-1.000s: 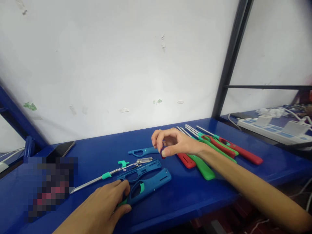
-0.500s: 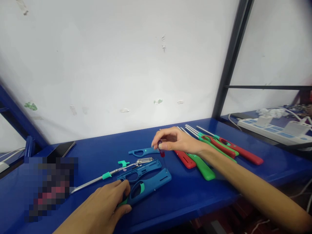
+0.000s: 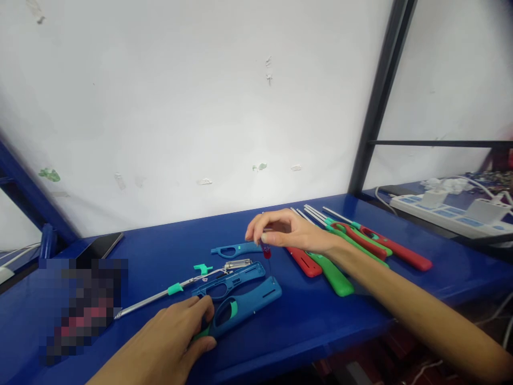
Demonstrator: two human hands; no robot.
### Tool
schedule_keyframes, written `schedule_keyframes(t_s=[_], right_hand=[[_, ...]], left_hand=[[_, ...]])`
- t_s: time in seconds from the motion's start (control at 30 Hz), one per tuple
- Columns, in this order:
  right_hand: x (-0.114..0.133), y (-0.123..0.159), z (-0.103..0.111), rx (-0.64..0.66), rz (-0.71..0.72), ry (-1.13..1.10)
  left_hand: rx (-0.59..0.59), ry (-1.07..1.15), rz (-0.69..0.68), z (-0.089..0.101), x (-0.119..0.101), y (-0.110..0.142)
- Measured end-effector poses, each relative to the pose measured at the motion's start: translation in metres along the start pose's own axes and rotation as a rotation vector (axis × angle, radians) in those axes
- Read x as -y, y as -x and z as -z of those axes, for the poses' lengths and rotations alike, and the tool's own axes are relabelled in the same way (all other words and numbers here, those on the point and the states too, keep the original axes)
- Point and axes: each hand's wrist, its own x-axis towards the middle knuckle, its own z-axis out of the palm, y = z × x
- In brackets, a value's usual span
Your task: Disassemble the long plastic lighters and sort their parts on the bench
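My left hand (image 3: 182, 329) is closed around the front end of a blue gas lighter (image 3: 250, 305), which lies near the table's front edge. In my right hand (image 3: 294, 230) is a small screwdriver (image 3: 266, 251) with a dark red see-through handle, held upright between thumb and fingers. Its thin shaft points down to the far rear end of the blue lighter. Behind that lighter lie an opened blue handle half (image 3: 240, 278), a metal lighter tube (image 3: 154, 303) with a silver gas tank (image 3: 238, 264), a turquoise trigger (image 3: 203, 269) and another blue handle half (image 3: 232, 250).
To the right rest several red and green lighters, among them a green one (image 3: 332, 275) and a red one (image 3: 401, 251). A phone (image 3: 105, 247) lies at the left, beside a blurred-out patch. A white power strip (image 3: 449, 214) stands beyond the black shelf post (image 3: 379, 101).
The fingers of my right hand have shifted and turned slightly on the screwdriver handle. My left hand and the blue lighter stay where they were.
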Motion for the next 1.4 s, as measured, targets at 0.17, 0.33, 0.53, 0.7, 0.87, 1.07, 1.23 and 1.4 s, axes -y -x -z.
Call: schedule_keyframes(t_s=[0.17, 0.33, 0.53, 0.7, 0.87, 1.07, 1.23, 1.4], right_hand=[[0.0, 0.001, 0.001, -0.004, -0.014, 0.005], [0.001, 0.0, 0.0, 0.002, -0.007, 0.007], [-0.001, 0.002, 0.003, 0.025, -0.012, 0.016], [0.003, 0.001, 0.003, -0.006, -0.004, 0.006], [0.004, 0.002, 0.003, 0.021, -0.026, -0.003], [0.001, 0.001, 0.002, 0.004, -0.026, -0.013], [0.004, 0.002, 0.002, 0.029, -0.031, -0.017], [0.004, 0.002, 0.001, 0.044, -0.013, -0.042]], left_hand=[[-0.043, 0.002, -0.02, -0.003, 0.001, 0.003], [-0.025, 0.019, 0.006, -0.004, 0.002, 0.001], [-0.014, -0.004, 0.002, -0.001, 0.002, 0.0], [0.04, 0.022, -0.007, 0.001, 0.006, -0.002], [-0.013, -0.001, -0.014, -0.002, 0.004, 0.001], [0.012, -0.026, 0.004, 0.001, -0.006, 0.002], [-0.028, -0.036, -0.008, -0.004, -0.001, 0.001], [-0.019, -0.015, -0.017, -0.002, 0.0, 0.0]])
